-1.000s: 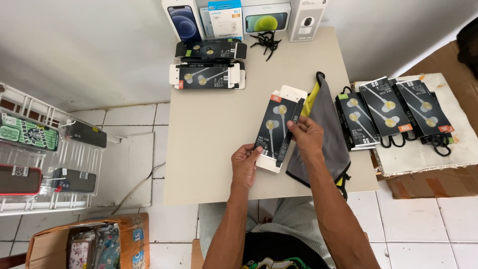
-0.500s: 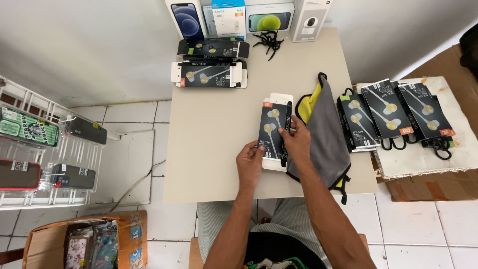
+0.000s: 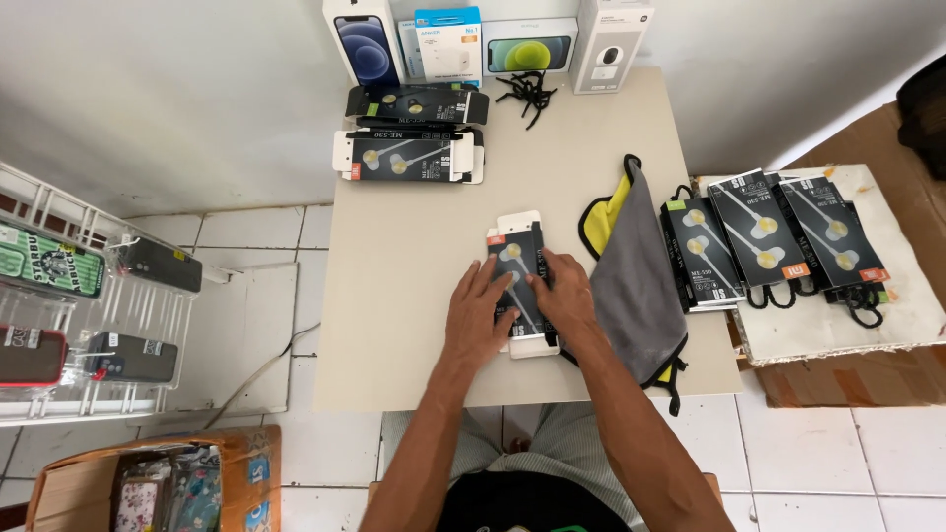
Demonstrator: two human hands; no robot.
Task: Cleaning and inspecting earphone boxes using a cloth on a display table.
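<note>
Black, with a white card backing and an orange corner tag, the earphone package (image 3: 520,286) lies flat near the middle of the beige table (image 3: 414,296), long side running near to far. Both hands rest on it. The left hand (image 3: 480,320) lies palm-down on its left half, fingers (image 3: 493,286) slightly spread and flat on the black face. The right hand (image 3: 564,296) covers its right edge, fingers close together and pressed flat — neither hand pinches or lifts it.

Just right of the package a grey cloth (image 3: 636,286) lies over a yellow cloth (image 3: 601,212), reaching the near edge of the table. At the far left of the table sits a stack of similar black earphone packages (image 3: 409,156), lying sideways, with another dark stack (image 3: 419,103) behind it. Along the far edge stand tall boxes — a dark blue phone box (image 3: 367,44), a light blue box (image 3: 448,41), a flat box with a green phone picture (image 3: 527,47) and a white box (image 3: 611,41) — with a tangle of black ties (image 3: 527,91) in front.

To the right, on a white board over a cardboard box (image 3: 847,379), more earphone packages (image 3: 769,232) fan out. A white wire rack (image 3: 69,296) with phone cases stands on the left.
</note>
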